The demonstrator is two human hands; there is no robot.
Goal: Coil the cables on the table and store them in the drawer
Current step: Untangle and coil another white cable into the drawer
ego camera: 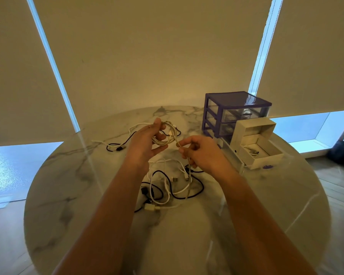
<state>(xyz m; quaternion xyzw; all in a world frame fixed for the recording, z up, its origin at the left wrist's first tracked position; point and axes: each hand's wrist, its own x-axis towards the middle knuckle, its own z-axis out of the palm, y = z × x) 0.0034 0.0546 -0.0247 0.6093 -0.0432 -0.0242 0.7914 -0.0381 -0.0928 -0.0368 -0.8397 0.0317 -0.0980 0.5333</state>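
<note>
My left hand (147, 140) holds a partly wound coil of white cable (167, 133) above the table, with fingers and thumb round the loops. My right hand (200, 152) pinches the loose tail of the same cable (189, 175), which hangs down toward the table. Below my hands lies a tangle of black and white cables (167, 187). Another black and white cable (117, 144) lies further back on the left. The purple drawer unit (236, 112) stands at the right, its lowest clear drawer (234, 155) pulled out.
The round marble table (87, 195) fills the view. An open white box (258, 143) with a small cable inside sits in the pulled-out drawer. Window blinds hang behind. A dark bag (342, 153) lies on the floor at far right.
</note>
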